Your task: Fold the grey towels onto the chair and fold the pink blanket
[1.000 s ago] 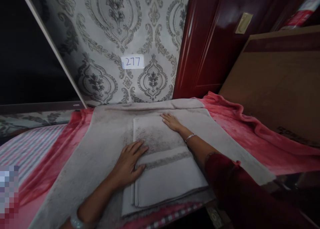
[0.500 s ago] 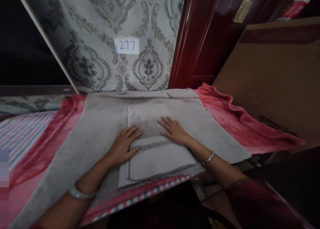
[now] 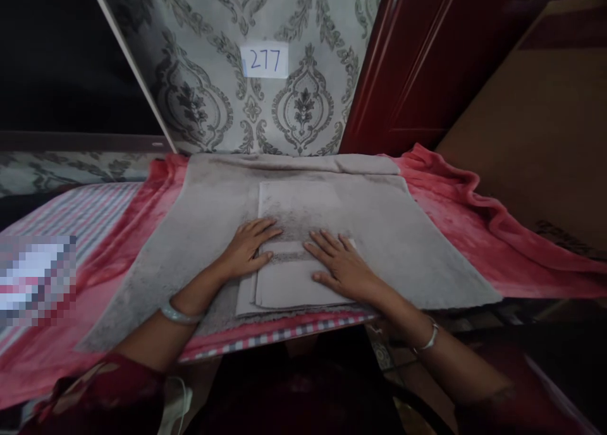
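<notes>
1. Left hand (image 3: 249, 245) and right hand (image 3: 341, 267) lie flat, fingers spread, on the folded towel (image 3: 298, 232).
2. The folded towel rests on a grey spread towel (image 3: 408, 245) over a red blanket (image 3: 474, 232).
3. A "277" label (image 3: 264, 60) is on the wallpaper behind.

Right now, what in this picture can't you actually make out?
- Head view: patch at the left is blurred into squares.
- Cardboard box: cut off by the right edge; its print is too dark to read.
- Folded towel: the left hand and right hand cover part of its band.
- Area at top left: black.
</notes>
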`<state>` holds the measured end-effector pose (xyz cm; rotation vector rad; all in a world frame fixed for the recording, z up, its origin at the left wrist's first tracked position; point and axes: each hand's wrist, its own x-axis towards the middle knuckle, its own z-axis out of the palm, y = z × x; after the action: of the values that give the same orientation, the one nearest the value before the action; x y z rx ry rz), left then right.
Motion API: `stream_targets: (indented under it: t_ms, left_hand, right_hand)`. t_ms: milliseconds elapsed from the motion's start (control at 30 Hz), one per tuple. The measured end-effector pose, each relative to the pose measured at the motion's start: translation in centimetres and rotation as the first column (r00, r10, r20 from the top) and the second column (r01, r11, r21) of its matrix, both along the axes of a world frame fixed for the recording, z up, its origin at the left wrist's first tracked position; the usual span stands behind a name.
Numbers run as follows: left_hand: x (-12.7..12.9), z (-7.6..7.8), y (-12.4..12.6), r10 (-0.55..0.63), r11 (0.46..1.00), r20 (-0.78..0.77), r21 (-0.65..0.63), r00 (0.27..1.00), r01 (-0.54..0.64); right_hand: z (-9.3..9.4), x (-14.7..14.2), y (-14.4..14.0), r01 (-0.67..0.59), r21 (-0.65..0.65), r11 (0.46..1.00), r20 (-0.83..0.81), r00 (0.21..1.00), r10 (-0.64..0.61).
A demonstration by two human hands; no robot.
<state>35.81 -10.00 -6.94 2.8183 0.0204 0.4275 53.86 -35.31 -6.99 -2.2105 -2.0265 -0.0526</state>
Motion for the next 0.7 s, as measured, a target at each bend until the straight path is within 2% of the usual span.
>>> stream_targets:
  t_ms: [133,267,533,700]
  left_hand:
    - [-0.1,-0.2,0.1,-0.001,1.0,-0.001,-0.009,1.0,0.001]
    - [-0.2,-0.4,0.2,-0.016,1.0,0.028,-0.003,0.999,0.017]
    - [-0.3,-0.7,0.1,-0.026,1.0,0.042,0.004,0.999,0.026]
    - [-0.5,0.4,0.1,-0.007,1.0,-0.053,-0.025,0.999,0.005]
  right_hand:
    - [-0.9,-0.1,-0.3,0.005,0.013,1.0,-0.002,1.0,-0.005]
    - [-0.7,0.1,-0.6,-0.026,0.009,1.0,-0.029,0.999,0.026]
    - [-1.2,-1.8,-3.2,-0.063,0.032,0.997,-0.11,0.992,0.066]
    - [-1.0,-1.5,-4.0,-0.059,0.067,0.996,-0.22,0.973,0.072]
